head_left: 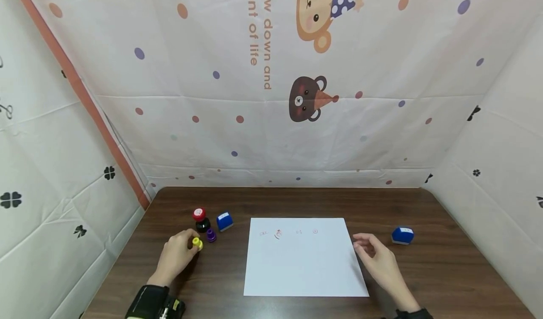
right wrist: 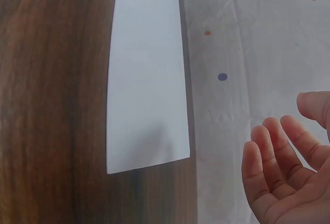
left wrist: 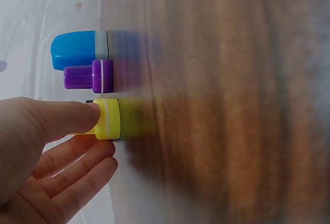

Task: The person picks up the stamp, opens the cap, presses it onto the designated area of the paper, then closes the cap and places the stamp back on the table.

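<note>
My left hand (head_left: 176,254) pinches a small yellow stamp (left wrist: 108,119) between thumb and forefinger at the table's left; the other fingers hang loosely curved. Its wide base is at the tabletop, though I cannot tell whether it touches. Beside it stand a purple stamp (head_left: 211,235), a black piece with a round red top (head_left: 199,214), and a blue stamp (head_left: 224,221). A white sheet of paper (head_left: 303,272) lies mid-table with several small red marks near its far edge. My right hand (head_left: 379,265) hovers by the sheet's right edge, fingers loosely bent, holding nothing.
A second blue stamp (head_left: 402,235) sits beyond my right hand on the brown wooden table (head_left: 322,201). White printed cloth (head_left: 203,140) hangs behind the table and along both sides. A dark device (head_left: 152,302) is strapped to my left wrist.
</note>
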`<state>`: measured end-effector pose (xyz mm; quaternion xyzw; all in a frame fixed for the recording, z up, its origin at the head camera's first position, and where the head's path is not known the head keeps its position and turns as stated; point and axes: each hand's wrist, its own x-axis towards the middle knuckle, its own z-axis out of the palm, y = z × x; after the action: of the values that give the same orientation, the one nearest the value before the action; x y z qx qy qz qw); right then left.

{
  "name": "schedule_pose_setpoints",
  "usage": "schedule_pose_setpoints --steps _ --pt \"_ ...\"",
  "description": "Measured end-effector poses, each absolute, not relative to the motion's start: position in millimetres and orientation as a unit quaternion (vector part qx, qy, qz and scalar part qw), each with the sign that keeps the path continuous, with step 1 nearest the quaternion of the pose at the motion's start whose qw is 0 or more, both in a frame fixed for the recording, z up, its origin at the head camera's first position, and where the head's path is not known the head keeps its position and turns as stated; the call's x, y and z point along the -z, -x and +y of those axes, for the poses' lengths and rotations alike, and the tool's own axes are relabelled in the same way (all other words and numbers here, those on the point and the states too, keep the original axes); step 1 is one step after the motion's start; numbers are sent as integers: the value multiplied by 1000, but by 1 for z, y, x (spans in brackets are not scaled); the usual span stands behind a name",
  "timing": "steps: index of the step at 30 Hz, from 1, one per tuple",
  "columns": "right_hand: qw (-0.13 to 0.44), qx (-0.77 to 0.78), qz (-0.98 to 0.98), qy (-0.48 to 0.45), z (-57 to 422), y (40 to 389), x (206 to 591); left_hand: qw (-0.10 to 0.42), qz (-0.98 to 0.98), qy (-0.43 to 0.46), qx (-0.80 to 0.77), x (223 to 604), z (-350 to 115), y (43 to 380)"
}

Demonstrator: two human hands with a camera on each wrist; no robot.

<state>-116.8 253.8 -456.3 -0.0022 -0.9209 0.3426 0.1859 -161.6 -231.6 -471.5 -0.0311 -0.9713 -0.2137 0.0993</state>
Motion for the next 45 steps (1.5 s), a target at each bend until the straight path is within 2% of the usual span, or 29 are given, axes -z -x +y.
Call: schedule_pose_setpoints --steps 9,13,26,34,45 --pt "202 -344 -917 -14 258 116 453 92 -973 29 212 470 -234 161" --pt "211 -335 -918 -28 264 116 451 111 -971 35 211 462 -235 157" --pt "299 -231 -922 -88 297 125 439 189 -954 55 226 435 -226 143" --pt "305 -168 -931 -112 323 135 437 239 -939 93 229 428 -212 135" --pt "254 -97 -956 -108 346 145 441 242 -926 102 272 429 -186 128"
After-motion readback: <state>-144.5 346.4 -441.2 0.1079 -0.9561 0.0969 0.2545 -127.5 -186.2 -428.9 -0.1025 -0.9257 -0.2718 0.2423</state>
